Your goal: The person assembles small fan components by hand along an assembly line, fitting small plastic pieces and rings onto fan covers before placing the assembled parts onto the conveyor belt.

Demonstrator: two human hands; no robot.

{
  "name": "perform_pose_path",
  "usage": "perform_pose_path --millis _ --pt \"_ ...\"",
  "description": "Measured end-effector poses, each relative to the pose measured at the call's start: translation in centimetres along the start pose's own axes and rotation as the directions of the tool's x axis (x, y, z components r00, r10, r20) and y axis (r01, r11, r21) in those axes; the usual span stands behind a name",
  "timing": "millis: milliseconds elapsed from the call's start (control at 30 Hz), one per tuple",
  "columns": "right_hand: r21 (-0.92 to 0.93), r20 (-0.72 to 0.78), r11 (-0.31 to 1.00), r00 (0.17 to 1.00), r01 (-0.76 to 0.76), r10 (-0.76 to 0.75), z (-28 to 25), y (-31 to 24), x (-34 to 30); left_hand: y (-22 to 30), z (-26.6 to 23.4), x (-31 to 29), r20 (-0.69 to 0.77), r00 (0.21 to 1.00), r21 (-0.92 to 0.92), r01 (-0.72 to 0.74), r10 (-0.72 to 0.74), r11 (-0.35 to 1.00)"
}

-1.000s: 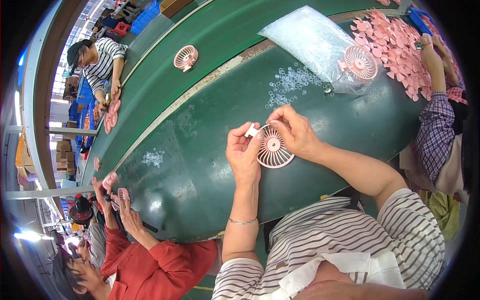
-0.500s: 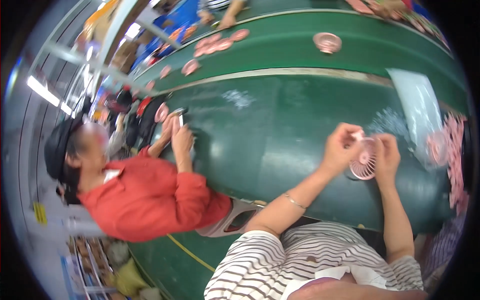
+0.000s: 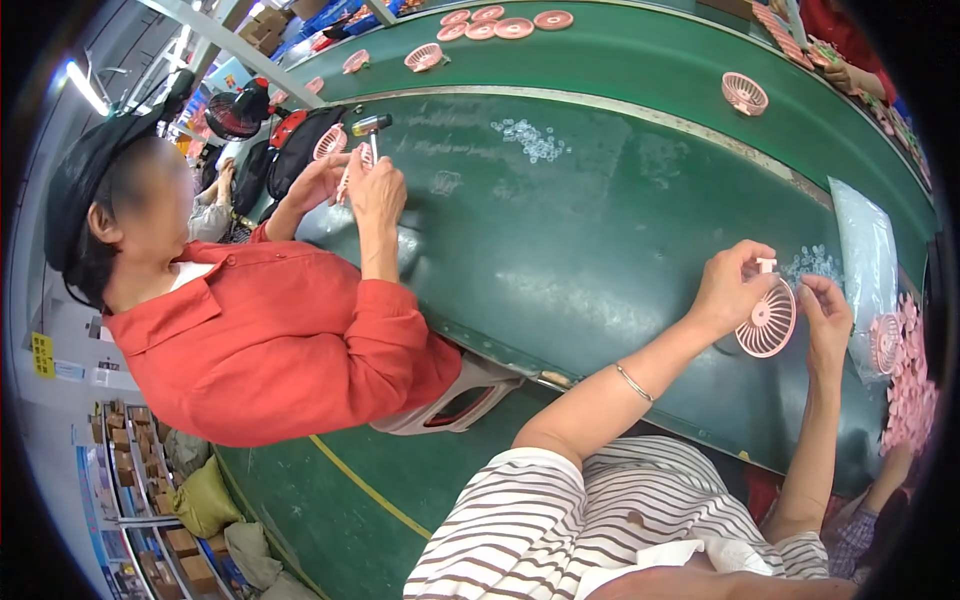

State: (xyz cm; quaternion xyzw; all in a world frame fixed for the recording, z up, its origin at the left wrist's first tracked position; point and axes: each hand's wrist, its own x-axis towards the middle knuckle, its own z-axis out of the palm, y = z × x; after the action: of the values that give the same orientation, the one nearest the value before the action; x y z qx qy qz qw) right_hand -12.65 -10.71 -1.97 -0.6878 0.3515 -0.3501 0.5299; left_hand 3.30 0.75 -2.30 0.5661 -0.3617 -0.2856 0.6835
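Note:
My left hand [image 3: 733,287] is closed on a pink slatted fan cover [image 3: 769,322], gripping it by the small tab at its top. The cover's round, ribbed face is turned toward me, above the green tabletop. My right hand [image 3: 829,318] is just right of the cover's upper rim, thumb and fingertips pinched together. What that pinch holds, if anything, is too small to make out. Just beyond my fingers lies a pile of small clear rings [image 3: 812,262].
A clear plastic bag [image 3: 868,250] lies on the right, beside a heap of pink parts [image 3: 908,385]. A person in red [image 3: 270,340] works at left near a hammer [image 3: 372,126]. More rings [image 3: 535,140] lie mid-table. Beyond, a green belt [image 3: 620,65] carries pink covers and discs.
My view has shifted. My right hand has come off the cover's side and now pinches near its upper rim. The cover's ribbed face shows more fully, still in my left hand.

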Motion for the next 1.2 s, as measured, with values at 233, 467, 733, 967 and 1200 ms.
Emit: perform_pose_path --millis 233,467,733,967,1200 --pt "0.158 0.045 0.980 0.992 -0.124 0.118 -1.2 0.5 1.5 -1.3 2.1 0.7 -0.014 0.996 0.014 -0.092 0.092 0.996" --pt "0.483 0.084 0.857 0.983 -0.182 0.161 2.3 -0.1 1.3 -1.1 0.0 -0.3 0.108 0.994 -0.097 0.006 0.005 0.995" --pt "0.471 0.127 0.852 0.973 -0.230 0.193 1.4 -0.4 0.1 -0.2 2.0 -0.8 0.142 0.986 -0.126 0.104 -0.086 0.987" --pt "0.498 0.130 0.831 0.969 -0.248 0.211 2.3 -0.5 -0.1 -0.2 2.2 -0.8 0.106 0.994 -0.119 0.050 -0.038 0.992" --pt "0.457 0.101 0.861 0.975 -0.224 0.200 2.8 -1.2 -0.2 0.4 2.1 -0.7 0.121 0.990 -0.056 0.077 -0.070 0.995"
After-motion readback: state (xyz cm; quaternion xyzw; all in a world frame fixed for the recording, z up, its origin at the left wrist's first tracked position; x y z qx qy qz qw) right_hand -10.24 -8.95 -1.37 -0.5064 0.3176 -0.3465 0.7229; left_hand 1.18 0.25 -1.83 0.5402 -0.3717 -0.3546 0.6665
